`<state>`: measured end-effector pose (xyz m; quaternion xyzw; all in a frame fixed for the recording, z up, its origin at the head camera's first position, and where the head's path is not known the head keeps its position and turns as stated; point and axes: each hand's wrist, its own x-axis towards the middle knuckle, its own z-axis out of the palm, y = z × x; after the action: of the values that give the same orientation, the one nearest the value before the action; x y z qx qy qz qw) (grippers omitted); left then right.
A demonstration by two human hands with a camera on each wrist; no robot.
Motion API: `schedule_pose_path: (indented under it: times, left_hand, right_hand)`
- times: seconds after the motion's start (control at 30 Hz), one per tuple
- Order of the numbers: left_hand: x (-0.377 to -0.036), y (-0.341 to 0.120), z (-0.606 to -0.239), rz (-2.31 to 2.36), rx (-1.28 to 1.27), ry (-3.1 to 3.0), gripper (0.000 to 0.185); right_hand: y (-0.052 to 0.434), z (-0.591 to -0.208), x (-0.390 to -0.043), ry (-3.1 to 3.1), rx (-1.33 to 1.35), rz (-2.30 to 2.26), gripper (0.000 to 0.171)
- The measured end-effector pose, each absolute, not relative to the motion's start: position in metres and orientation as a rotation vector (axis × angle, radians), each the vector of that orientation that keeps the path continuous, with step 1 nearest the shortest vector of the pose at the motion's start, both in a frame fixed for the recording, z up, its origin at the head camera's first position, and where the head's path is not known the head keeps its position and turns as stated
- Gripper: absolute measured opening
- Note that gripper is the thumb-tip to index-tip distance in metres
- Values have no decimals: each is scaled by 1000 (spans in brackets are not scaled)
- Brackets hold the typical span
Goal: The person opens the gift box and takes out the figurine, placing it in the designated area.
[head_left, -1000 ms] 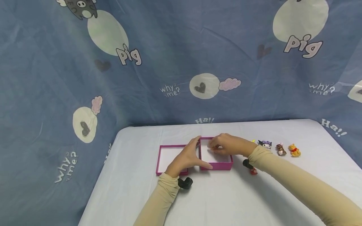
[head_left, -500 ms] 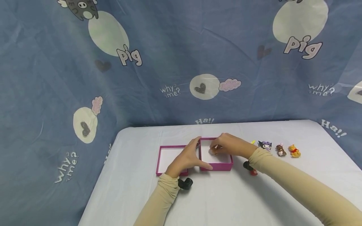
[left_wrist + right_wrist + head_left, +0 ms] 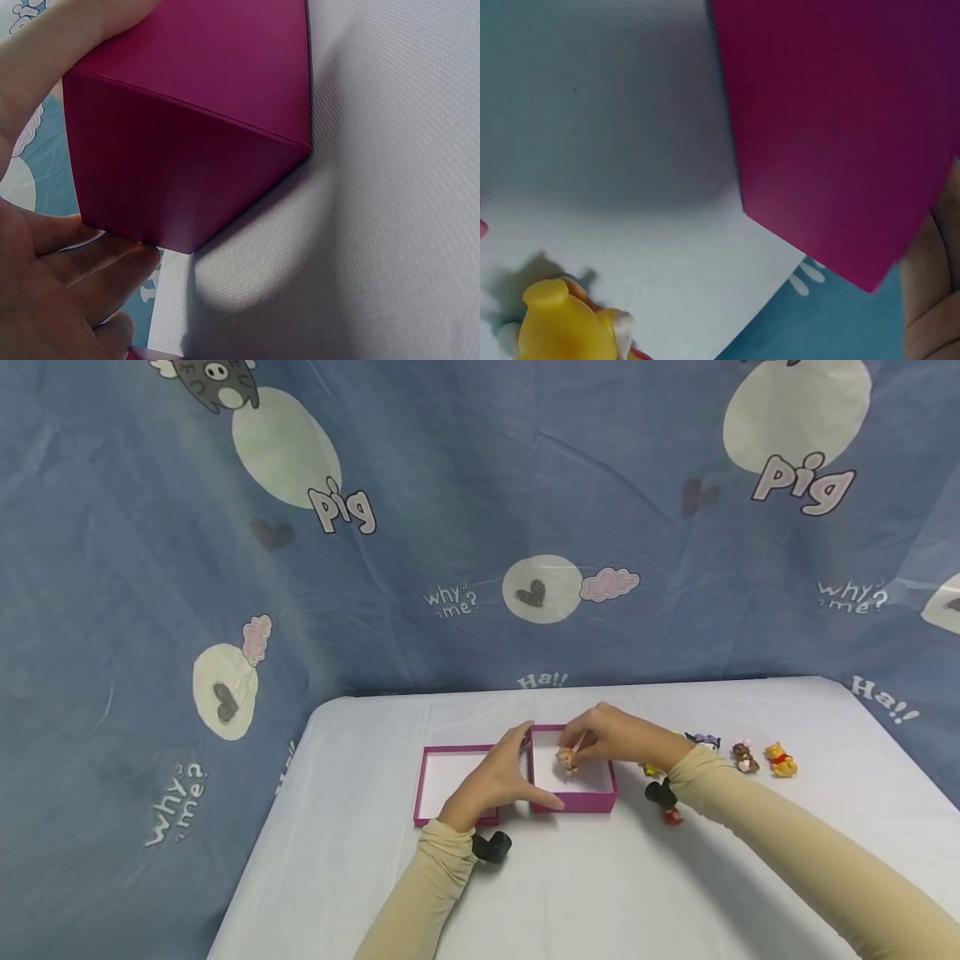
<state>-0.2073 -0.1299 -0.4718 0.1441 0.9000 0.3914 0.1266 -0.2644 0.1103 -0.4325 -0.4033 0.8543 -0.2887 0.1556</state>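
The left hand point(image 3: 491, 782) spans the left side of a magenta box point(image 3: 574, 802) with a white inside, thumb at its front wall and fingers at the back left corner. In the left wrist view its fingertips point(image 3: 142, 259) touch the box's edge. Inside the box, the right hand point(image 3: 600, 737) pinches a small tan figurine point(image 3: 567, 758) near the white floor. I cannot tell whether the figurine's base touches that floor. In the right wrist view the box's outer wall point(image 3: 832, 135) covers most of the right fingers.
Left of the box lies its shallow magenta-rimmed lid point(image 3: 453, 781). Right of it are a yellow figurine point(image 3: 651, 769), a red one point(image 3: 673, 816), a black-and-purple one point(image 3: 703, 741), a brown one point(image 3: 745, 757) and a yellow bear point(image 3: 782, 760). A blue printed cloth point(image 3: 420, 635) hangs behind.
The right hand has risen slightly and shifted a little right inside the box, and the tan figurine has come into clear view under its fingers. The left hand and box stay put.
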Motion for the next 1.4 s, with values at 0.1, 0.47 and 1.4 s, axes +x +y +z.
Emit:
schedule_pose_path:
  times: [0.1, 0.47, 1.4]
  left_hand:
    - [-208, -129, -472, 1141, 425, 2620, 137]
    - [-208, -128, -472, 1145, 436, 2614, 137]
    - [-209, -130, -470, 1184, 457, 2595, 137]
  right_hand:
    - [115, -427, -263, 2425, -1124, -852, 31]
    - [152, -416, -260, 2391, -924, -1095, 32]
    - [244, -417, -230, 2384, -779, -1140, 14]
